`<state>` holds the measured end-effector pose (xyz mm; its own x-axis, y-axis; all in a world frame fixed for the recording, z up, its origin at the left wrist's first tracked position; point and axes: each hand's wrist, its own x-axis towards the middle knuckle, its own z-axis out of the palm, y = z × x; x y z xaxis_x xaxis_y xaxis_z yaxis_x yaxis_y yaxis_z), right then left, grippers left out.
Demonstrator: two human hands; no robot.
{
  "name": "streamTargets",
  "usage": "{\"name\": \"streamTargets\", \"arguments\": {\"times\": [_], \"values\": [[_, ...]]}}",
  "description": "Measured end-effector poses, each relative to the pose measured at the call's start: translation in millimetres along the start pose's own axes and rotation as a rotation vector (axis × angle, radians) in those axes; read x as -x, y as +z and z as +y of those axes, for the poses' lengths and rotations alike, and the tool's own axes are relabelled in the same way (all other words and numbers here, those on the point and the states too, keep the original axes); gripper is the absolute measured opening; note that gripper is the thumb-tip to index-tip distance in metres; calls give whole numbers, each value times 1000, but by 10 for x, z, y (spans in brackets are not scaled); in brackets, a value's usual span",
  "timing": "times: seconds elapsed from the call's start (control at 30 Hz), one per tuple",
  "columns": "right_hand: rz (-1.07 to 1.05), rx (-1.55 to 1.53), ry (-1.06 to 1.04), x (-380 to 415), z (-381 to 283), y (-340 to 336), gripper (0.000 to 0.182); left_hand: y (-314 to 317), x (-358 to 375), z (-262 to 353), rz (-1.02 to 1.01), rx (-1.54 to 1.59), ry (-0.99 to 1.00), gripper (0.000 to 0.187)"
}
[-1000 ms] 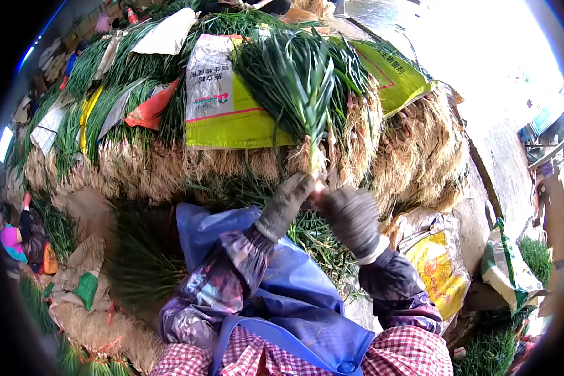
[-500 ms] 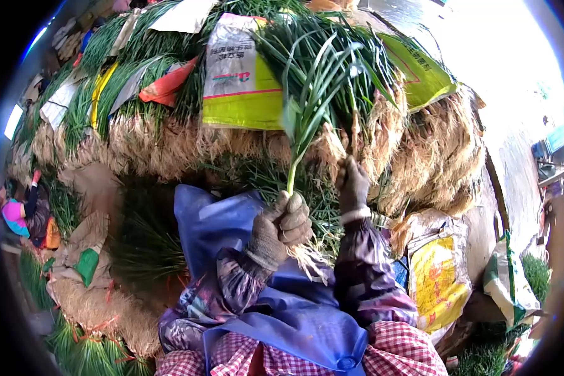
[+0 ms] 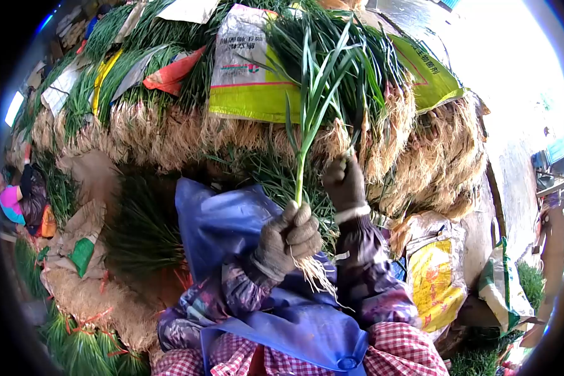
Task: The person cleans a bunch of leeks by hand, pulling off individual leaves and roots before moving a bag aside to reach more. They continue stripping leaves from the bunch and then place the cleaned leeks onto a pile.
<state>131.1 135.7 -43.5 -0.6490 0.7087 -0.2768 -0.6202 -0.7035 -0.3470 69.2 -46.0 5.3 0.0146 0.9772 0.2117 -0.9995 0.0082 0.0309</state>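
Looking down in the head view, the left hand [image 3: 289, 241], just below the centre, is closed in a fist around the pale stem of a leafy plant [image 3: 301, 172]. The plant stands nearly upright, its long green leaves fanning toward 12 o'clock and its pale roots [image 3: 315, 274] hanging below the fist toward 5 o'clock. The right hand [image 3: 344, 183], just off the centre toward 3 o'clock, is clenched near the root ends of a leafy bunch [image 3: 382, 84]; whether it grips a stem, I cannot tell. Beyond both hands, a long row of plants [image 3: 156, 133] spreads from 10 to 2 o'clock, roots facing the wearer, with a printed sack [image 3: 250, 103] near 11, a red cloth [image 3: 171, 74] farther left and a lime-green sack [image 3: 427, 75] near 2. A blue apron [image 3: 216, 219] drapes below the left hand and beside it. Toward 4 o'clock lies a sack with yellow print [image 3: 431, 282]; toward 8, bundles tied with red string [image 3: 84, 351]. Another person [image 3: 22, 197] is at 9 o'clock.
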Motion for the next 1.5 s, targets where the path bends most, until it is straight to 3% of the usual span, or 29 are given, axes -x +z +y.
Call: {"name": "streamTargets", "arguments": {"times": [0.03, 0.1, 0.17, 0.27, 0.33, 0.37, 0.47, 0.5, 0.53, 0.57, 0.63, 0.7, 0.77, 0.8, 0.83, 0.9, 0.93, 0.97, 1.03, 1.07, 1.17, 1.2, 1.23, 1.3, 1.33, 1.37, 1.43, 1.47, 1.5], "values": [[-157, 596, -34, 81, 31, -126, 18, -27, 29, -2, 46, -25, 14, 35], [-300, 1300, 167, 365, -56, -240, 16, -74, 60, 64, 69, -32, 53, 37], [-399, 1721, 212, 414, -41, -349, 28, -42, 70, 135, 27, 13, 76, 41], [-530, 2352, 281, 380, -85, -534, 59, -46, 60, 237, -137, 75, 17, 44], [-403, 1155, 293, 509, -74, 349, 76, -87, 70, 169, -130, 103, -8, 44], [-625, 1093, 128, 476, 5, 579, 76, -94, 37, 152, -135, 107, -23, 44], [-599, 846, 157, 438, 373, 574, 48, -18, 42, 122, -142, 140, -39, 45], [-610, 853, 248, 327, 405, 367, 36, 46, 88, 170, -118, 160, -41, 45], [-483, 1099, 152, 364, 390, 389, 20, 62, 131, 213, -136, 107, -18, 46], [-575, 1678, -416, 240, 396, 185, 17, 123, 185, 259, -134, 83, -13, 48], [-339, 2487, -497, 149, 247, -77, 11, 192, 254, 338, -252, -4, 47, 50], [-243, 2289, -487, 169, 34, -321, 13, 210, 219, 493, -467, -225, 134, 47], [-15, 1922, -1238, 151, -148, -105, 12, 225, 266, 582, -234, -326, 254, 41], [286, 2172, -1022, 211, -264, 50, 14, 138, 205, 617, -217, -368, 270, 34], [363, 2260, -1098, 117, -388, 47, 13, 99, 159, 628, -104, -390, 223, 37], [307, 2523, -976, -155, -564, -325, 16, -168, 29, 675, 15, -422, 55, 43], [294, 2446, -884, -70, -522, -152, 16, -256, 11, 624, 248, -357, 8, 41], [219, 2458, -879, 85, -512, 20, 14, -369, 5, 646, 200, -764, 14, 42], [85, 2271, -1136, 354, -383, 183, 15, -290, -70, 451, 455, -800, 100, 42], [32, 2262, -1086, 516, -268, 331, 16, -295, -127, 377, 515, -927, 134, 41], [-494, 2072, -887, 803, 18, 512, 20, -320, -246, 279, 577, -786, 99, 36], [-400, 1827, -756, 847, 72, 430, 21, -396, -261, 289, 621, -692, 148, 30], [-145, 1339, -283, 842, 58, 362, 26, -440, -213, 280, 596, -637, 146, 29], [-64, 1349, -325, 572, -71, 369, 33, -428, -127, 245, 547, -529, 136, 27], [-16, 1103, -98, 575, -13, 605, 32, -344, -136, 187, 587, -542, 99, 27], [-127, 1182, 9, 461, 33, 540, 29, -347, -111, 160, 549, -477, 86, 28], [-344, 1017, 176, 276, 285, 300, 26, -290, -51, 163, 465, -353, 71, 29], [-310, 1111, 82, 291, 298, 270, 21, -189, -22, 189, 545, -419, 92, 31], [-287, 1323, -226, 270, 346, 225, 19, -257, 55, 237, 514, -422, 142, 34]]}}
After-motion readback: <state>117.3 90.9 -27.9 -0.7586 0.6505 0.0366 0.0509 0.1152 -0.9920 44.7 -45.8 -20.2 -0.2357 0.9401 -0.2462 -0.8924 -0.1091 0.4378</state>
